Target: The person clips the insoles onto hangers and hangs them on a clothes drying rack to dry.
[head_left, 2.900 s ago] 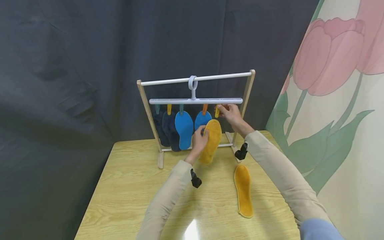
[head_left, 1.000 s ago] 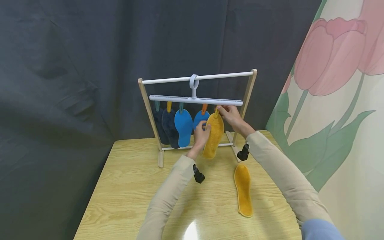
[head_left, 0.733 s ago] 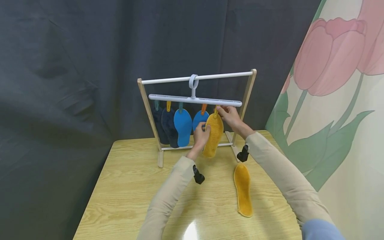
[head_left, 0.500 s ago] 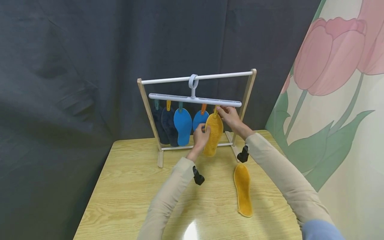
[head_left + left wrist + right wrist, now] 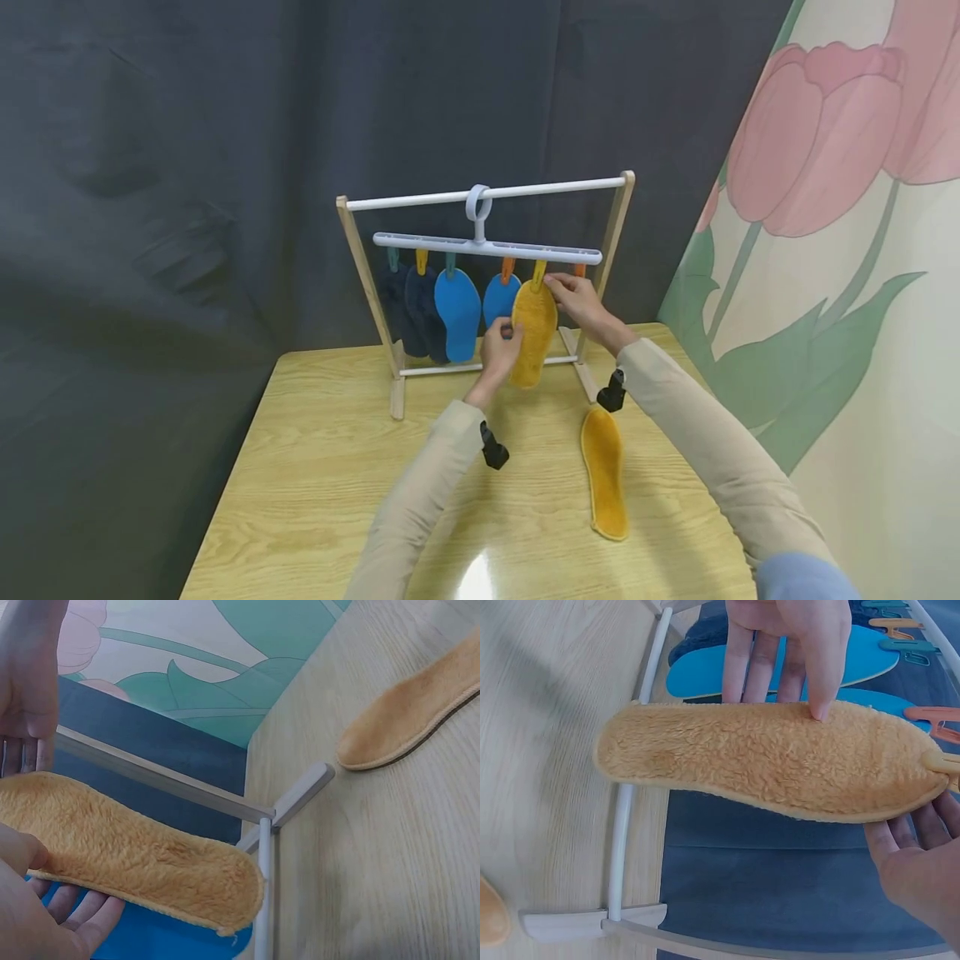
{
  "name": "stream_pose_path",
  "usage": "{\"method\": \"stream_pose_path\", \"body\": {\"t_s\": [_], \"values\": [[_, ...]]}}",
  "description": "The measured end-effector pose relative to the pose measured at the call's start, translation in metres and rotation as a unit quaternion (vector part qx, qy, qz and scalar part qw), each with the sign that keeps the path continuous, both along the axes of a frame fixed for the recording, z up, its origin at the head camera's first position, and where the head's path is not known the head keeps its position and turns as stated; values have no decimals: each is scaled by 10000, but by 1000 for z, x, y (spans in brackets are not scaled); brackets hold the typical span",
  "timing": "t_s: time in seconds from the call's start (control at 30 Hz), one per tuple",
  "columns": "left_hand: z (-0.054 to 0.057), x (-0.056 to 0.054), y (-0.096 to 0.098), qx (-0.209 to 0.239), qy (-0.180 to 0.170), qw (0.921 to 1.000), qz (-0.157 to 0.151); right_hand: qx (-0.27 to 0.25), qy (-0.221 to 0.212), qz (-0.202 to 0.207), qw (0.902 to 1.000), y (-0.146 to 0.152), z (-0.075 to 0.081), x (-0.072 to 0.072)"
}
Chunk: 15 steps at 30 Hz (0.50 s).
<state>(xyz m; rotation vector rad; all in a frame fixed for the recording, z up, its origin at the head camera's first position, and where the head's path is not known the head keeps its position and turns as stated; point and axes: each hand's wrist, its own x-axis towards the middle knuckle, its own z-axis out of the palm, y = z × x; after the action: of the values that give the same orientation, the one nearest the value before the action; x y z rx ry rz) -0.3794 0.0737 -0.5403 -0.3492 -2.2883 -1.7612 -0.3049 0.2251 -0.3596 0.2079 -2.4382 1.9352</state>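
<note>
A fuzzy yellow insole (image 5: 536, 333) hangs from a yellow clothespin (image 5: 539, 272) on the right half of the pale hanger (image 5: 442, 242). My left hand (image 5: 500, 352) pinches its left edge, thumb on the fuzzy face and fingers behind, as the right wrist view shows. At the insole's upper right edge is my right hand (image 5: 579, 303), just beside the clothespin. Its fingers (image 5: 881, 840) reach behind the insole, fairly straight, and the clothespin's legs show uncovered. A second yellow insole (image 5: 604, 475) lies on the table at the right.
Two blue insoles (image 5: 457, 315) and two dark ones (image 5: 425, 312) hang on clothespins to the left. An orange clothespin (image 5: 580, 270) shows behind my right hand. The wooden rack (image 5: 365, 279) with a white top rod (image 5: 551, 189) stands at the back of the table (image 5: 322, 483).
The yellow insole rose up to the clothespin and now hangs in it. My right hand has let go of the clothespin and shifted slightly right. The hanger's right side dips lower than at first.
</note>
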Motion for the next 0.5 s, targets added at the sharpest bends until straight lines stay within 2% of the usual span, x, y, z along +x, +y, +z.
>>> {"method": "stream_pose_path", "body": {"t_s": [0.07,0.17,0.2,0.27,0.33,0.4,0.43,0.47,0.5], "values": [[16,14,-1,-47,-260,9996,44,6,27,38,10000,2,-2,0],[57,48,-9,-56,-806,9967,-20,54,51,73,9999,4,-4,1],[57,50,-9,64,-626,9980,-75,63,46,78,9999,4,-4,1],[71,66,-14,129,-582,9982,-113,100,25,90,9999,5,-5,2],[75,73,-16,164,-510,9985,-134,116,-29,63,9999,6,-5,3],[71,76,-17,176,-426,9988,-138,168,-62,18,9998,6,-5,4],[76,82,-18,84,-605,9981,-61,190,-82,-7,9998,7,-5,4],[73,83,-16,-7,-516,9987,1,190,-100,-39,9998,7,-5,4],[56,72,-14,-7,-346,9994,22,187,-116,-65,9997,8,-5,4]]}}
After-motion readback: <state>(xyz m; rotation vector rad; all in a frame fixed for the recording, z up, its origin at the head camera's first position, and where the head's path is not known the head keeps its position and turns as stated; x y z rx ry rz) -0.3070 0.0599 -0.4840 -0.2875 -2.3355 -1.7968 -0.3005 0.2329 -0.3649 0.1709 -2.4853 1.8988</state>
